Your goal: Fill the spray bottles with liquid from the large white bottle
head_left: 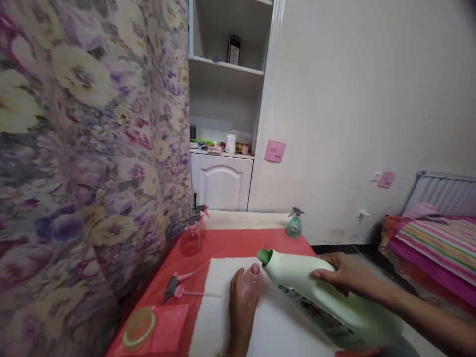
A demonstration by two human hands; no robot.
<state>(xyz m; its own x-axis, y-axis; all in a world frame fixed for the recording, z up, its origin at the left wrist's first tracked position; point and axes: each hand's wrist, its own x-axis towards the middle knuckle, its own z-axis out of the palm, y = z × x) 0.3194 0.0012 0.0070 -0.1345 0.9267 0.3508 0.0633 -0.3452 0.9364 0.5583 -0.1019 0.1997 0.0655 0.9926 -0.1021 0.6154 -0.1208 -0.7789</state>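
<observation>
My left hand (241, 307) is wrapped round a small pink open-necked spray bottle (253, 280) standing on a white cloth (219, 297). My right hand (344, 273) grips a large pale green detergent jug (320, 302), tilted with its green spout (265, 256) just above and beside the pink bottle's neck. A loose spray trigger with its dip tube (177, 286) lies on the red table cover (238, 239) to the left. A green cap (139, 327) rests at the near left.
A pink spray bottle (192, 237) with trigger stands at the table's far left, a teal spray bottle (294, 224) at the far edge. A floral curtain (85, 163) hangs on the left. White cabinet (221, 181) behind; striped bedding (435, 248) on the right.
</observation>
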